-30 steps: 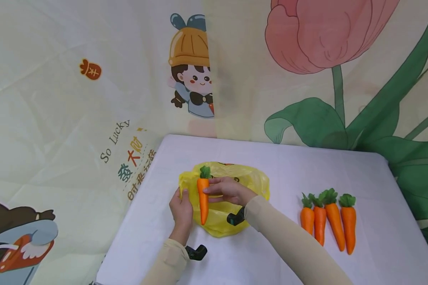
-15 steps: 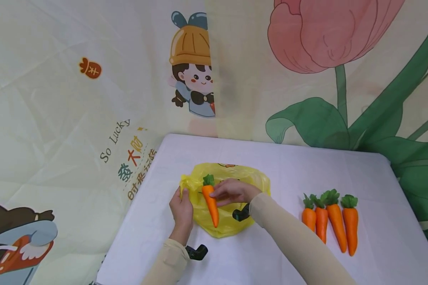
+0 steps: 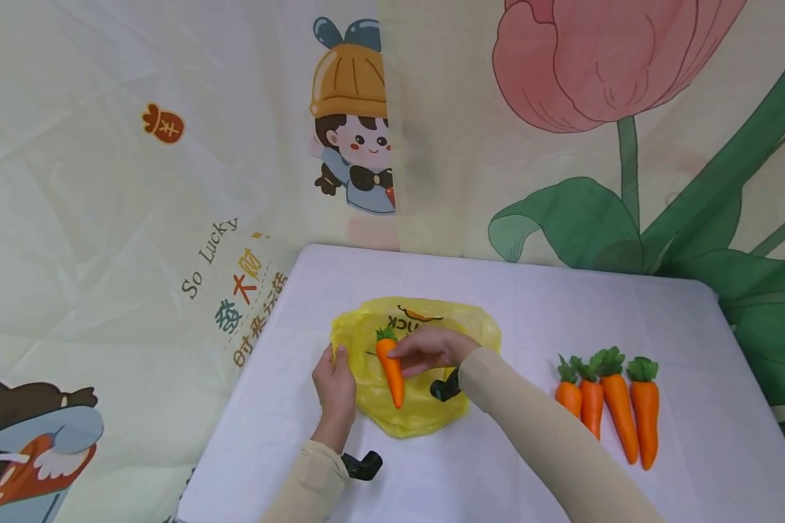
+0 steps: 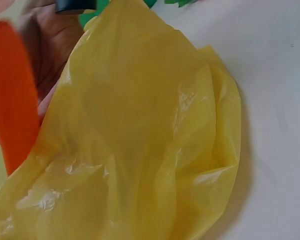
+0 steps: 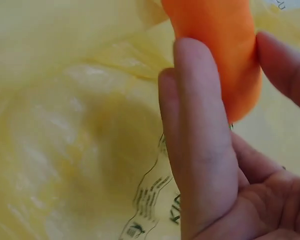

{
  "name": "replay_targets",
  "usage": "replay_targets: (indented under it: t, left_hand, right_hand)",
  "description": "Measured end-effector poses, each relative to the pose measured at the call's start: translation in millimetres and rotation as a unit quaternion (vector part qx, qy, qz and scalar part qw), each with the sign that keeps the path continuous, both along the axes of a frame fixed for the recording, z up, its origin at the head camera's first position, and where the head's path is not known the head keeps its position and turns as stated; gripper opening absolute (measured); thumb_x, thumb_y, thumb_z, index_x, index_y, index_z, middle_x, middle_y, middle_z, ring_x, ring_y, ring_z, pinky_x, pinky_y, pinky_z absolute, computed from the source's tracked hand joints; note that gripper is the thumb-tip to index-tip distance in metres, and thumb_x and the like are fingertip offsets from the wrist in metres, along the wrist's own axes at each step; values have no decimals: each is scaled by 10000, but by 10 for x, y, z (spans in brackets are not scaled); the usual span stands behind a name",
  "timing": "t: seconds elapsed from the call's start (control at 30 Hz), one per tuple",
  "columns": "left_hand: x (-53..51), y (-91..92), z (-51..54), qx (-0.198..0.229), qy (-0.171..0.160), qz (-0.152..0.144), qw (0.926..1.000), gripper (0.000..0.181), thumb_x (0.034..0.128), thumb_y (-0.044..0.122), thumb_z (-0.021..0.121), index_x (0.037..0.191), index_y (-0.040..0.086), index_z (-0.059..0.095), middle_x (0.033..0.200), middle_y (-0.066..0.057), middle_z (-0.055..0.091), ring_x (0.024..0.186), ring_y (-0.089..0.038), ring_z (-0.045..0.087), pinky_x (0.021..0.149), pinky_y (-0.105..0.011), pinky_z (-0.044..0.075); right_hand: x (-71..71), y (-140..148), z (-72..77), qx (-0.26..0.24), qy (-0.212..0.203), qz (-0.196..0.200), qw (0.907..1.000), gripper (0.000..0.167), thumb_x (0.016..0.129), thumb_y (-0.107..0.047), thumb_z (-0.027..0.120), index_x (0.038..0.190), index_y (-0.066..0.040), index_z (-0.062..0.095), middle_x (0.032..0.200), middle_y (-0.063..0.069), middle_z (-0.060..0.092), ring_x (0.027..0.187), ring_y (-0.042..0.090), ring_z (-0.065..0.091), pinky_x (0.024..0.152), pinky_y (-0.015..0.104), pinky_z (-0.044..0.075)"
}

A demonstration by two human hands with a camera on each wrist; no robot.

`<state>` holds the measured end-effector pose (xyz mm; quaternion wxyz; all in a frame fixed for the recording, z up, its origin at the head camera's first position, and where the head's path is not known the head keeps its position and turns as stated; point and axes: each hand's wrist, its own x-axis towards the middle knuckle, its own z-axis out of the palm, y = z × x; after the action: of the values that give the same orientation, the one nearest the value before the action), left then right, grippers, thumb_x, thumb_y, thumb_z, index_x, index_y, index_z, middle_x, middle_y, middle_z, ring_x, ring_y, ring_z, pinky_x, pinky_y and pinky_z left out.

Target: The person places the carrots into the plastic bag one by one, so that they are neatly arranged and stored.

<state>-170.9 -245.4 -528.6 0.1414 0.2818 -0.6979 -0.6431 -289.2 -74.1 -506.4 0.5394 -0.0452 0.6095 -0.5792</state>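
Note:
An orange carrot with a green leafy top is pinched between the thumb and fingers of my right hand, above a yellow plastic bag. The right wrist view shows the carrot between thumb and fingertips, with the bag behind it. At the bag's left edge my left hand pinches the yellow film. In the left wrist view the bag fills the middle, and the carrot's orange body shows at the left, its lower end hidden behind the film.
Several more carrots lie side by side on the white table at the right; my right sleeve covers part of them. A printed cloth backdrop hangs behind the table. A black wrist camera sits at my left wrist.
The right hand has carried the carrot rightward over the bag, and its lower end has swung right. More of the bag's print shows now. My left hand stays at the bag's edge.

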Motion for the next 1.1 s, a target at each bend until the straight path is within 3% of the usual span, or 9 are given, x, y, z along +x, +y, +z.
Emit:
replay_targets:
  t: [0.27, 0.57, 0.8, 0.93, 1.1]
  left_hand:
    - [27, 17, 26, -62, 28, -43, 10000, 492, 1104, 297, 428, 1499, 4, 451, 1524, -90, 476, 1397, -218, 436, 1130, -397, 402]
    - [62, 50, -21, -140, 70, -116, 9998, 481, 1104, 295, 431, 1488, 9, 470, 1514, -84, 485, 1418, -222, 403, 1151, -421, 374]
    - [59, 68, 3, -125, 131, -74, 9998, 475, 1098, 305, 451, 1465, 7, 504, 1476, -89, 529, 1345, -235, 487, 1122, -440, 413]
    - [64, 98, -6, -50, 232, -79, 9997, 465, 1098, 293, 455, 1464, 10, 505, 1460, -88, 544, 1316, -231, 517, 1095, -430, 445]
    - [57, 115, 2, -94, 325, -136, 9993, 456, 1101, 264, 449, 1472, 3, 490, 1461, -97, 542, 1331, -235, 509, 1093, -423, 446]
  right_hand:
    - [-40, -232, 58, 0, 142, -884, 9960, 240, 917, -73, 744, 1108, 69, 713, 1094, 153, 716, 978, 270, 707, 892, 413, 587]
    - [-37, -398, -91, 50, 169, -1531, 9881, 298, 914, -49, 743, 1166, 91, 666, 1085, 163, 695, 914, 247, 711, 898, 416, 583]
    - [-39, -524, -189, 196, 247, -2015, 9790, 284, 912, -58, 746, 1149, 77, 667, 1039, 149, 694, 848, 221, 708, 963, 443, 544]
    - [-11, -570, -274, 291, 365, -2291, 9723, 436, 893, -47, 763, 1252, 119, 579, 1009, 160, 684, 801, 211, 699, 968, 460, 537]
    - [23, -611, -334, 394, 550, -2571, 9640, 707, 873, -50, 789, 1428, 121, 386, 1105, 202, 645, 826, 234, 706, 917, 446, 570]
